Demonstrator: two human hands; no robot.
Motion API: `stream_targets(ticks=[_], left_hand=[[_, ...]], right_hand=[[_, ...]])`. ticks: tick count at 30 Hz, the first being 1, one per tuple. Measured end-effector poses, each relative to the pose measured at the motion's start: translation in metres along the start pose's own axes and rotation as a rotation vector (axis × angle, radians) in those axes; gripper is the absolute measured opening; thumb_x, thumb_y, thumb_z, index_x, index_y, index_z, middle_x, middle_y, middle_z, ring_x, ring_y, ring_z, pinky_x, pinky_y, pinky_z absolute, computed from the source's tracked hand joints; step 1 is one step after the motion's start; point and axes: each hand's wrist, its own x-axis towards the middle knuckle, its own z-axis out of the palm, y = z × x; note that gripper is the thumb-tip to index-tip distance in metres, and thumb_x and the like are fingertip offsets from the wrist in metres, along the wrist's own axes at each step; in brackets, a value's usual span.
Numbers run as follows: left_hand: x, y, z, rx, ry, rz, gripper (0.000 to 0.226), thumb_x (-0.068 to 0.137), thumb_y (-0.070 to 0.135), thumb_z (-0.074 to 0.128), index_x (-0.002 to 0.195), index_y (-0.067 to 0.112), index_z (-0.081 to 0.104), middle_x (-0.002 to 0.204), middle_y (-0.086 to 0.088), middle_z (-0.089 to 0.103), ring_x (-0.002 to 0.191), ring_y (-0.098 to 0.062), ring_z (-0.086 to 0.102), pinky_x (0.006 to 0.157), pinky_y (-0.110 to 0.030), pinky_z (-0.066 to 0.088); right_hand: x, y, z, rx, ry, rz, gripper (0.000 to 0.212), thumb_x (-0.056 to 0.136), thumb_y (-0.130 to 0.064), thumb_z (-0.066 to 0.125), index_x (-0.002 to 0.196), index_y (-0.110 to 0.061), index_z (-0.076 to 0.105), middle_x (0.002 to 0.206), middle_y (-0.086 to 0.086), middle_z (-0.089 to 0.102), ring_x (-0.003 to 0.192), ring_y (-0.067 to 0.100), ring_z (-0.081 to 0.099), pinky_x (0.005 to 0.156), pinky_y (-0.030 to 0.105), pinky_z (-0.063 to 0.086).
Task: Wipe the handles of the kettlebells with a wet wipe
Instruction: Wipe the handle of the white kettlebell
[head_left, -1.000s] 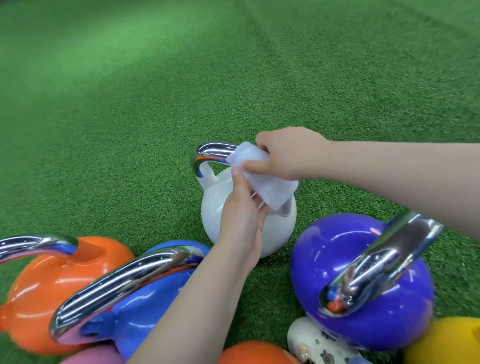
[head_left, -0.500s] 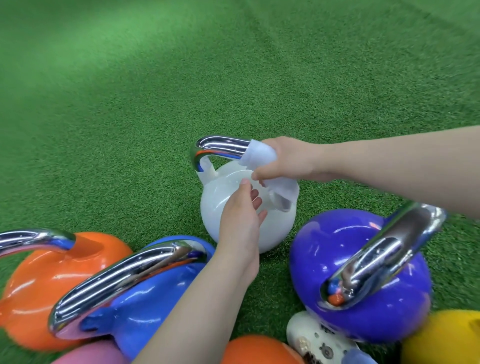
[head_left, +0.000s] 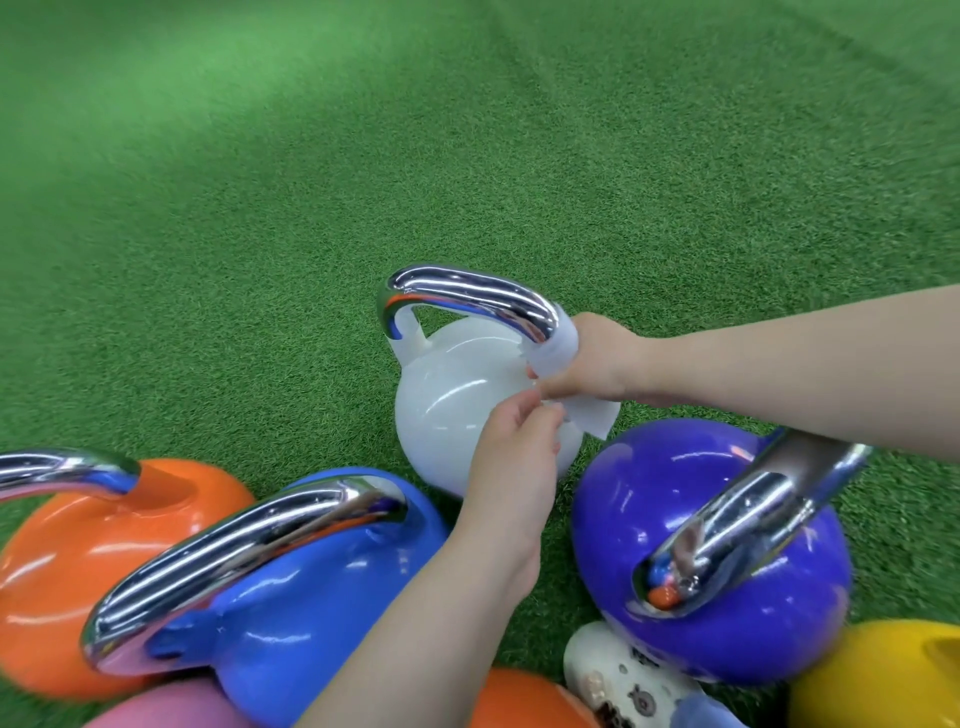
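A white kettlebell (head_left: 452, 405) with a chrome handle (head_left: 467, 293) stands on the green turf in the middle. My right hand (head_left: 597, 364) grips a white wet wipe (head_left: 558, 351) wrapped round the right end of that handle, low near the body. A loose corner of the wipe hangs below it. My left hand (head_left: 517, 447) reaches up in front of the white body and pinches the wipe's lower edge with its fingertips.
Close around me stand an orange kettlebell (head_left: 67, 566), a blue kettlebell (head_left: 311, 608) and a purple kettlebell (head_left: 727, 561), each with a chrome handle. Pink, orange and yellow (head_left: 878, 675) ones and a white pack (head_left: 623, 680) lie at the bottom edge. Green turf (head_left: 467, 130) stretches beyond.
My right hand has slid the wipe along the handle from its top to the right end and down. My left hand has followed to the right.
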Motion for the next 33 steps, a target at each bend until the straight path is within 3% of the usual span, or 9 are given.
stream_targets(ticks=[6, 9, 12, 17, 20, 22, 26, 30, 33], left_hand=[[0.002, -0.005, 0.013, 0.017, -0.056, 0.106, 0.021, 0.095, 0.016, 0.042, 0.089, 0.028, 0.058, 0.089, 0.015, 0.057, 0.074, 0.009, 0.048, 0.069, -0.013, 0.037], [0.005, -0.002, 0.019, 0.002, -0.049, 0.131, 0.018, 0.098, 0.025, 0.038, 0.096, 0.037, 0.051, 0.085, 0.038, 0.053, 0.076, 0.025, 0.045, 0.069, -0.005, 0.034], [0.009, 0.003, 0.026, 0.002, -0.039, 0.1, 0.016, 0.098, 0.038, 0.033, 0.108, 0.039, 0.046, 0.093, 0.03, 0.05, 0.08, 0.02, 0.042, 0.056, 0.002, 0.034], [0.02, 0.014, 0.025, -0.187, -0.037, 0.123, 0.035, 0.1, 0.037, 0.031, 0.115, 0.025, 0.06, 0.097, 0.019, 0.068, 0.076, 0.013, 0.061, 0.059, -0.002, 0.044], [0.025, 0.018, 0.022, -0.24, -0.031, 0.249, 0.034, 0.1, 0.037, 0.028, 0.095, 0.026, 0.061, 0.076, 0.023, 0.069, 0.071, 0.016, 0.061, 0.071, -0.01, 0.042], [0.027, 0.016, 0.02, -0.206, -0.042, 0.279, 0.037, 0.1, 0.038, 0.029, 0.111, 0.023, 0.06, 0.097, 0.017, 0.069, 0.09, 0.01, 0.061, 0.088, -0.017, 0.041], [0.027, -0.001, 0.016, 0.058, -0.077, 0.272, 0.054, 0.097, 0.049, 0.029, 0.143, 0.022, 0.033, 0.141, 0.009, 0.044, 0.127, -0.001, 0.04, 0.108, -0.019, 0.025], [0.029, -0.013, 0.01, 0.336, -0.125, 0.364, 0.048, 0.098, 0.045, 0.024, 0.143, 0.032, 0.014, 0.133, 0.038, 0.017, 0.114, 0.034, 0.015, 0.09, 0.009, 0.007], [0.034, -0.025, 0.009, 0.554, -0.147, 0.426, 0.073, 0.091, 0.049, 0.027, 0.147, 0.018, -0.008, 0.153, 0.012, 0.004, 0.126, 0.017, 0.0, 0.095, 0.006, -0.002]], right_hand=[[-0.006, -0.012, -0.002, -0.243, 0.047, -0.026, 0.018, 0.078, -0.029, 0.07, 0.074, -0.018, 0.056, 0.082, 0.002, 0.061, 0.08, 0.02, 0.056, 0.066, 0.024, 0.04], [-0.005, -0.02, -0.006, -0.357, 0.007, -0.026, 0.014, 0.084, -0.028, 0.06, 0.078, -0.017, 0.055, 0.088, 0.004, 0.061, 0.084, 0.023, 0.056, 0.069, 0.025, 0.04], [-0.006, -0.026, -0.011, -0.44, -0.052, -0.07, 0.013, 0.082, -0.026, 0.062, 0.081, -0.016, 0.053, 0.089, 0.002, 0.06, 0.084, 0.022, 0.056, 0.065, 0.025, 0.039], [-0.013, -0.03, -0.023, -0.209, -0.095, -0.099, 0.051, 0.071, -0.016, 0.071, 0.115, -0.011, 0.045, 0.101, 0.007, 0.063, 0.094, 0.022, 0.062, 0.078, 0.038, 0.053], [-0.014, -0.037, -0.033, -0.049, -0.074, -0.109, 0.045, 0.075, -0.022, 0.064, 0.113, -0.012, 0.041, 0.101, 0.006, 0.06, 0.094, 0.022, 0.058, 0.079, 0.038, 0.048], [-0.012, -0.039, -0.037, -0.01, -0.085, -0.153, 0.034, 0.083, -0.014, 0.057, 0.115, -0.011, 0.046, 0.11, 0.011, 0.062, 0.105, 0.027, 0.058, 0.092, 0.047, 0.046], [-0.011, -0.033, -0.04, -0.045, -0.131, -0.169, 0.028, 0.089, -0.011, 0.059, 0.117, -0.008, 0.055, 0.11, 0.007, 0.068, 0.107, 0.021, 0.063, 0.096, 0.042, 0.047], [-0.009, -0.035, -0.052, -0.138, -0.109, -0.165, 0.025, 0.079, -0.023, 0.072, 0.103, -0.015, 0.071, 0.094, -0.004, 0.073, 0.099, 0.011, 0.066, 0.094, 0.036, 0.049], [-0.006, -0.038, -0.056, -0.251, -0.063, -0.151, 0.026, 0.072, -0.031, 0.077, 0.095, -0.019, 0.075, 0.069, -0.011, 0.069, 0.067, -0.004, 0.056, 0.072, 0.019, 0.05]])
